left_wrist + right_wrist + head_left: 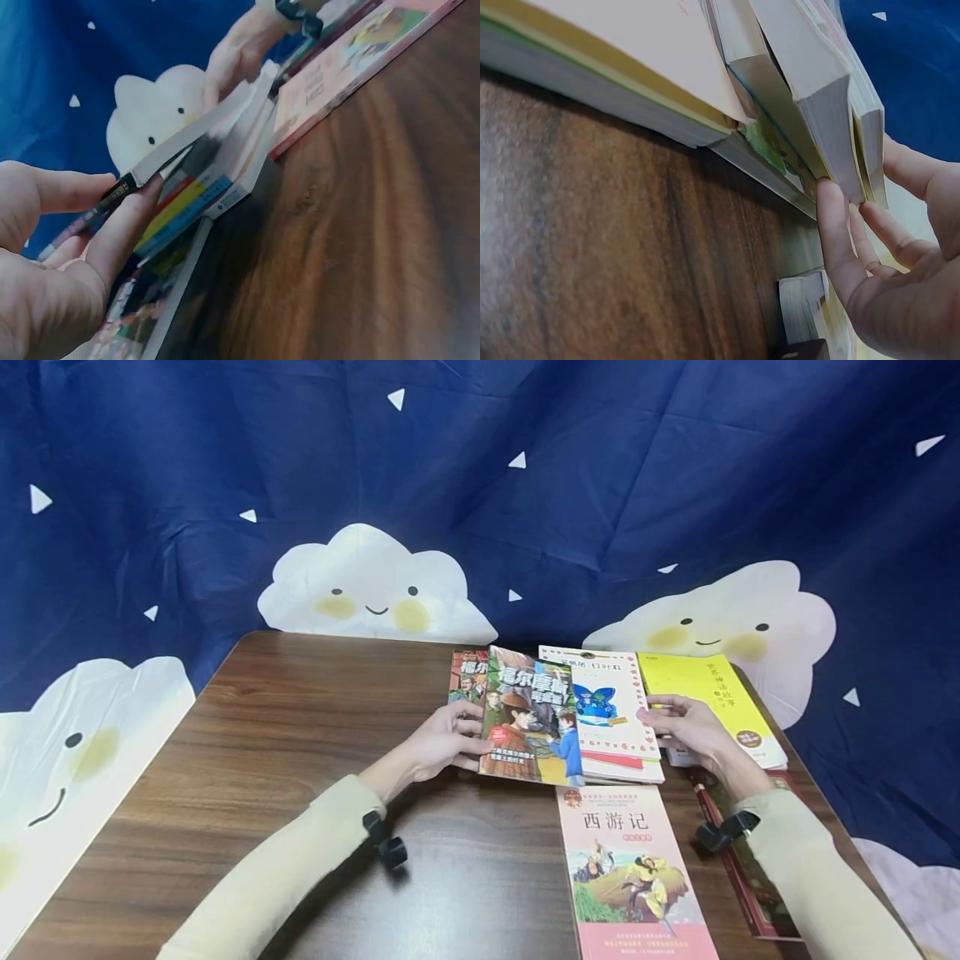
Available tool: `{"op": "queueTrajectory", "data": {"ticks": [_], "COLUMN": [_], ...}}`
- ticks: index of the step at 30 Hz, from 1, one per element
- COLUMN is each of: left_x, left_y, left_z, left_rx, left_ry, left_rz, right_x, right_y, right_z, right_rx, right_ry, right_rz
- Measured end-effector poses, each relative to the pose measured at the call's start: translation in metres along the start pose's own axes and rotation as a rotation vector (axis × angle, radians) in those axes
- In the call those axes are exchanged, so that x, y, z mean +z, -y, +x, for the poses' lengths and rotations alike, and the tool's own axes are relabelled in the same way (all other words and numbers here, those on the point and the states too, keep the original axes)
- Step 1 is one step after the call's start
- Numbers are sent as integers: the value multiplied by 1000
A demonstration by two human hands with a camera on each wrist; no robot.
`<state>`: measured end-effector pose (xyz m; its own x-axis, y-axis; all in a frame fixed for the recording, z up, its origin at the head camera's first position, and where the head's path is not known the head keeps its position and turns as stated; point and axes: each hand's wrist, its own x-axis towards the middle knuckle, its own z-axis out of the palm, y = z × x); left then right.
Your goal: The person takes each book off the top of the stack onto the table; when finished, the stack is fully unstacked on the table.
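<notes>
Both hands [444, 742] [688, 731] palms-inward, fingers around opposite edges of a book pile [555, 727]

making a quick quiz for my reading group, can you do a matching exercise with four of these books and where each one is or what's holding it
1. book with a blue-clad figure
2. butterfly book
3. yellow book
4. pink book

a. flat on the table, cut off by the head view's bottom edge
b. right edge held by the right fingers
c. near the table's far right corner
d. left edge gripped by the left fingers

Pairs: 1-d, 2-b, 3-c, 4-a
</notes>
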<state>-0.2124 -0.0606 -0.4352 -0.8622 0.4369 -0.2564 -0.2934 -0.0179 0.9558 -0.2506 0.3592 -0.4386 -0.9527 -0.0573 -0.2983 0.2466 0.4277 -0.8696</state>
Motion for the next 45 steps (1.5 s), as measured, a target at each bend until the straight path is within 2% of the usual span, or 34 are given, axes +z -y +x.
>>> {"op": "queueTrajectory", "data": {"ticks": [4,7,11,14,17,20,25,30,32,37,40,45], "left_x": [-13,-24,-34,-37,-36,-33,-24,-15,-14,-21,-28,-27], "left_y": [3,8,22,35,47,57,65,69,67,52,42,33], "left_z": [-32,-58,-95,-120,-137,-148,-149,-143,-142,-134,-118,-70], "left_rx": [48,61,52,31,6,-15,-30,-60,-65,-50,-44,-31], "left_ry": [2,18,41,60,86,108,101,66,42,-53,-91,-123], "left_rz": [-34,-32,1,2,-25,-58,-63,-1,67,327,348,213], "right_x": [0,1,1,1,0,-2,-3,0,2,3,2,0], "right_y": [2,3,2,0,-2,-2,-1,2,3,2,1,1], "right_z": [0,-1,-1,0,1,0,-3,-3,-3,-1,-1,-1], "right_rx": [1,6,15,19,23,25,21,10,10,18,22,24], "right_ry": [7,9,0,-3,-2,-6,-14,-9,-9,-5,-3,-3], "right_rz": [8,4,-21,-37,-45,-48,-37,-33,-32,-21,-18,-16]}}
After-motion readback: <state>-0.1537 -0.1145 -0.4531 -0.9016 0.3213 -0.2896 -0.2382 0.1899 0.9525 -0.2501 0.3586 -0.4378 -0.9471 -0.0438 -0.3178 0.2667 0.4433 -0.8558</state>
